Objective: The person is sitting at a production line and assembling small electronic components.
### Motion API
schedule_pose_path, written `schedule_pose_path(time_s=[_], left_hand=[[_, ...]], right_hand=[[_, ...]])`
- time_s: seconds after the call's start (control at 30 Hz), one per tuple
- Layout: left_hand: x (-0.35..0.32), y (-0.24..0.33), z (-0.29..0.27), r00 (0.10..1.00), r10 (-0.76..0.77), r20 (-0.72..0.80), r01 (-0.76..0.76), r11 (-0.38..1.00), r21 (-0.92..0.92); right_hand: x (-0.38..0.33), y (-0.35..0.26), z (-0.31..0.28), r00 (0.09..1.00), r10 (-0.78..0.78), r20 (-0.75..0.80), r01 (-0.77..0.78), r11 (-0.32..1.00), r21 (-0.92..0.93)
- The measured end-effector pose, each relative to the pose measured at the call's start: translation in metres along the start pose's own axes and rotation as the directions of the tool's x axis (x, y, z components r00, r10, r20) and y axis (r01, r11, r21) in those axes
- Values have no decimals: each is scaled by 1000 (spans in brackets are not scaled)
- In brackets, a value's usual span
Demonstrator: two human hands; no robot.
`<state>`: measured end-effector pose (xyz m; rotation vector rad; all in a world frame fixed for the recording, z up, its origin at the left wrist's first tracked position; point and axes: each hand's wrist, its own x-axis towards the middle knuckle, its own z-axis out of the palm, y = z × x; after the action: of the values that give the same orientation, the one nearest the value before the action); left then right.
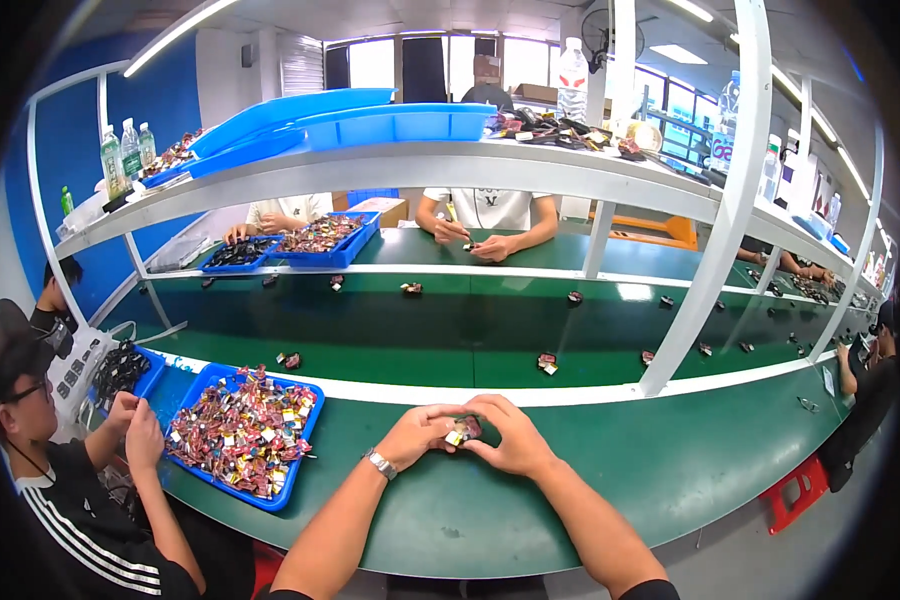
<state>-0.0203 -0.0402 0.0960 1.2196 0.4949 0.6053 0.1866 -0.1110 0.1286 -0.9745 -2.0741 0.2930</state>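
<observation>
Over the green bench [610, 465], my left hand [420, 436] and my right hand [513, 437] meet around a small wired electronic part [464, 431]. The part has dark red wires and a yellow and white patch; its exact kind is too small to tell. Both hands pinch it from opposite sides, fingers bent and thumbs low. A metal-banded watch [379, 463] circles my left wrist. To the left of my hands stands a blue tray [315, 400] heaped with similar red, yellow and white wired parts [240, 430].
Beyond a white rail [410, 392] runs a dark green conveyor belt [520, 345] with scattered parts [547, 363]. A white post [715, 230] and shelf [420, 165] rise ahead. Co-workers' hands [142, 425] work at left and across [492, 247]. A red stool [798, 493] stands right.
</observation>
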Motion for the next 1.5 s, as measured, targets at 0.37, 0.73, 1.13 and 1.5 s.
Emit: schedule_pose_path(time_s=[0.37, 0.73, 1.13, 1.5], left_hand=[[2, -2, 16, 999, -1, -49, -6, 990, -144], [6, -10, 18, 980, 28, -197, -34, 999, -27], [5, -12, 17, 983, 9, -181, -21, 998, -67], [2, -5, 19, 995, 30, -98, -30, 1000, -4]], right_hand=[[-6, 16, 31, 908, 274, -317, -279, 960, 28], [-1, 14, 23, 951, -73, -301, -35, 941, -336], [-3, 23, 16, 993, 16, -115, -26, 997, -78], [-5, 24, 20, 988, 95, -122, -96, 995, -2]])
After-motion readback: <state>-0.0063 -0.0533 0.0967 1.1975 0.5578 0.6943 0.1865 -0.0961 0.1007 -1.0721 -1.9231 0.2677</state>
